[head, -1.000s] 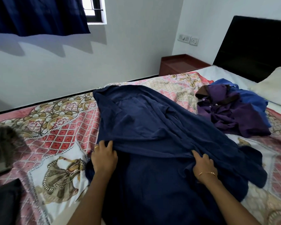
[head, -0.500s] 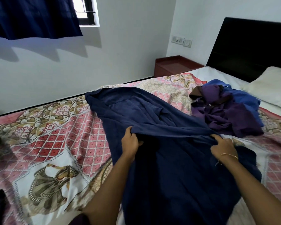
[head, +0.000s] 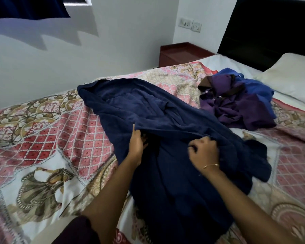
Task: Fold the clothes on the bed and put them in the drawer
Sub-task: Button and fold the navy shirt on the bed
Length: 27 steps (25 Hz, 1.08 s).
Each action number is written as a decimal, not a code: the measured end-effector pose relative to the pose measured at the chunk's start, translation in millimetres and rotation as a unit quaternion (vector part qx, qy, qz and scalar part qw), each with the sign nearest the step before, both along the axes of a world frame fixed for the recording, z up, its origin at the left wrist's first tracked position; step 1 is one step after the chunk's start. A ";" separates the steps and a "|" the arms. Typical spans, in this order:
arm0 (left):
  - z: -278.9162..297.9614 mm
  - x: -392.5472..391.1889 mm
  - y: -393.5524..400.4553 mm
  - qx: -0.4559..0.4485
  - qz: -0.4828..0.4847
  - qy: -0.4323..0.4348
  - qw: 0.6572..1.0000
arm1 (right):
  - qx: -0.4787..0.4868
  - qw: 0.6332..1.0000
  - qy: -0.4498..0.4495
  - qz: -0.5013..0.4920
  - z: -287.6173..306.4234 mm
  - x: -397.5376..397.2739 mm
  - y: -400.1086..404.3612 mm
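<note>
- Two bare forearms reach in from the near edge over the bed [head: 42, 143], which carries a patterned pink and cream cover
- left hand [head: 136, 143] pinches a raised fold of the navy garment [head: 165, 138], thumb on top, fingers tucked under the cloth; right hand [head: 203, 152], a thin gold bracelet [head: 210, 166] at its wrist, has its fingers curled into the same fold just beside
- navy garment lies spread lengthwise down the middle of the bed
- farther right, a crumpled purple garment [head: 236, 110] lies touching a blue garment [head: 253, 88]; a white pillow [head: 289, 76] sits beyond them
- farthest, a reddish bedside cabinet [head: 181, 53] against the wall
</note>
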<state>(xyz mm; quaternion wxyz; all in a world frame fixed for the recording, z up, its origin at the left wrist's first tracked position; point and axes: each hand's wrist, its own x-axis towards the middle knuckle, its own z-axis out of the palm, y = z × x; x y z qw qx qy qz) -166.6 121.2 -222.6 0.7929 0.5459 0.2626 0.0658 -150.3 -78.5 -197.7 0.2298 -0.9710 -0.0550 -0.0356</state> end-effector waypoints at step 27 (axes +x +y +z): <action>-11.6 -25.1 30.0 0.267 0.289 0.166 0.904 | 0.341 0.872 0.302 -0.179 -21.4 -37.5 -96.9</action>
